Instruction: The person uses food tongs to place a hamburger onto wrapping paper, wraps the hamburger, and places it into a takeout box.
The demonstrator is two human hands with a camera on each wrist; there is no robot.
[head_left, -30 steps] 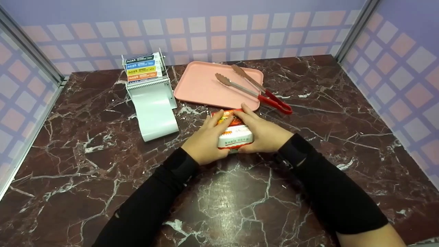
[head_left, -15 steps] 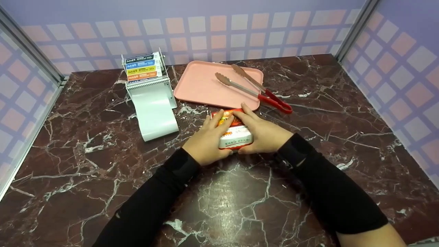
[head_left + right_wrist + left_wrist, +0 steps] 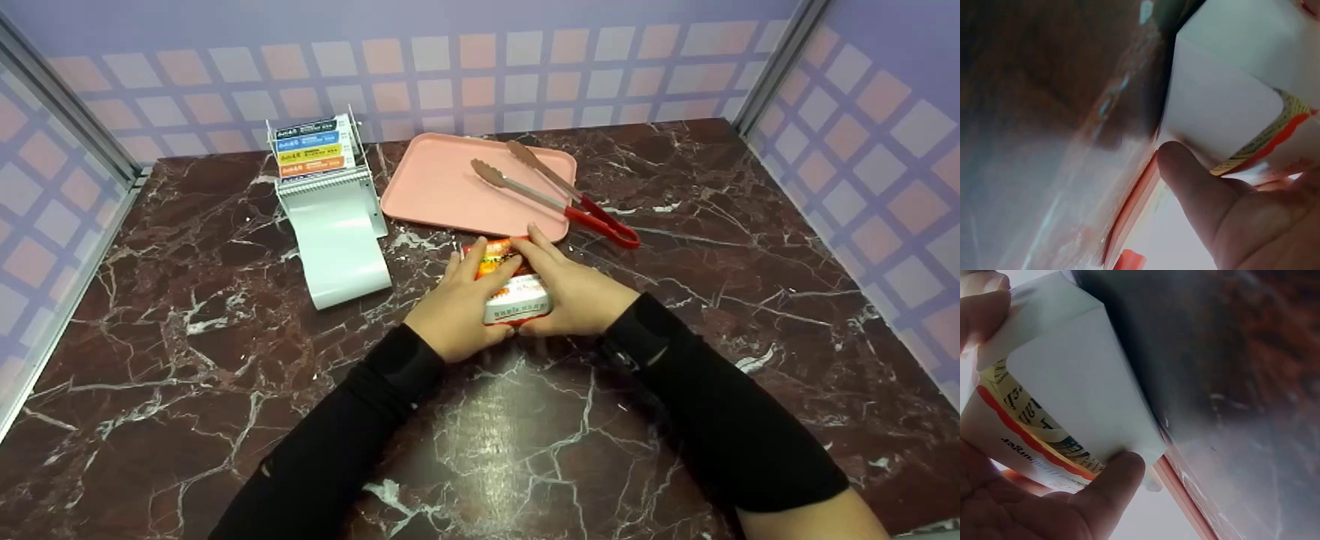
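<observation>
A red and white hamburger box [image 3: 519,304] is on the dark marble table [image 3: 480,450] in the head view. My left hand [image 3: 459,307] grips its left side and my right hand [image 3: 579,296] its right side, with fingers spread over the top. In the left wrist view the left thumb [image 3: 1120,475] presses the lower edge of a plain white panel [image 3: 1072,377]. Yellow printed paper [image 3: 1024,408] shows in the gap between that panel and the red-edged lid. The right thumb [image 3: 1188,174] presses the same panel's other end in the right wrist view.
Behind the box lies a pink tray [image 3: 435,187] with red-handled tongs [image 3: 600,223] across its right side, handles hanging over the edge. A stand with coloured label strips [image 3: 309,154] and a curled white sheet [image 3: 341,255] stands at the back left. Patterned walls [image 3: 480,60] enclose the table.
My left hand has shifted slightly to the right and covers more of the box's left side. The box's front lower edge sits a little higher. My right hand has hardly moved.
</observation>
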